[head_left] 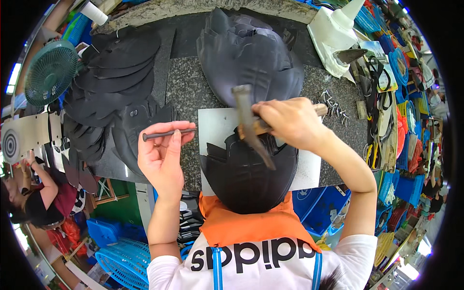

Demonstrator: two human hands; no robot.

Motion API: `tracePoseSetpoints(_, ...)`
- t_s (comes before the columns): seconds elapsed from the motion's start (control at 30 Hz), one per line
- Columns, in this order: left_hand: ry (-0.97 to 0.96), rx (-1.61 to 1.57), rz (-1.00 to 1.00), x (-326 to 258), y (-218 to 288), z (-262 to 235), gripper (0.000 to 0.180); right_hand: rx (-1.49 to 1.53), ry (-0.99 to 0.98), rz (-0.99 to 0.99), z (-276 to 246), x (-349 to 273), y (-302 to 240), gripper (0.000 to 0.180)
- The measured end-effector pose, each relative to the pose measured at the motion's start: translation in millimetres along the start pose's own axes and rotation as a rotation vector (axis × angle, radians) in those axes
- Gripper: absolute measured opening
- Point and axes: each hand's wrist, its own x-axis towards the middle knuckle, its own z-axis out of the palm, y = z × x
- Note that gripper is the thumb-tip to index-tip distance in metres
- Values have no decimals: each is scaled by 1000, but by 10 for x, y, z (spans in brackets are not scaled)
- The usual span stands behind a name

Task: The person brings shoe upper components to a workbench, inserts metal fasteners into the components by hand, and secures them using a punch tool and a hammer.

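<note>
I watch the right hand (296, 124) above the far right part of the white board (311, 175), its fingers (270, 114) closed around a hammer (246, 118) by the wooden handle. The butt of the handle sticks out on the hand's right side, and the metal head – blurred from where I sit – slants over the middle of the board; I can't tell whether it touches anything there. Just left of the board I have the left hand (162, 162), thumb and fingers pinching a dark metal punch (157, 136). The punch lies nearly level, flared end to the left, other end toward the board's left edge – apart from the hammer.

On the board itself I see a stack of black cut panels (251, 181), its rounded end reaching past the board's near edge, over the orange apron (256, 229). Beyond the board, a taller black stack (251, 58) sits on the speckled stone counter (183, 94), and left of the board I make out overlapping black pieces (116, 72). Small shiny metal bits (333, 107) lie scattered past the board's far right corner, with a white nozzle bottle (333, 36) farther beyond
</note>
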Motion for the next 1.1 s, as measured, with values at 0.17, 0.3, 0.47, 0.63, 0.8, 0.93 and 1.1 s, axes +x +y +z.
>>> tracePoseSetpoints(0.17,63,-27,-5,70,-26,-73,15,-17,-90,-1,169,61,-73,12)
tracePoseSetpoints(0.3,99,-44,-23,58,-81,-94,16,64,-43,-114,45,1,-552,14)
tracePoseSetpoints(0.47,-48,2,-228,75,-239,41,14,241,-284,-140,92,-98,-818,16)
tracePoseSetpoints(0.63,-72,9,-319,104,-518,32,12,326,-260,-93,106,-97,-805,16)
tracePoseSetpoints(0.8,-22,12,-328,134,-590,100,10,361,-329,29,-70,-49,-728,20)
tracePoseSetpoints(0.93,-8,62,-311,107,-574,56,8,371,-357,248,-416,141,-529,26)
tracePoseSetpoints(1.1,-27,107,-304,106,-569,111,9,533,186,461,-759,351,-463,37)
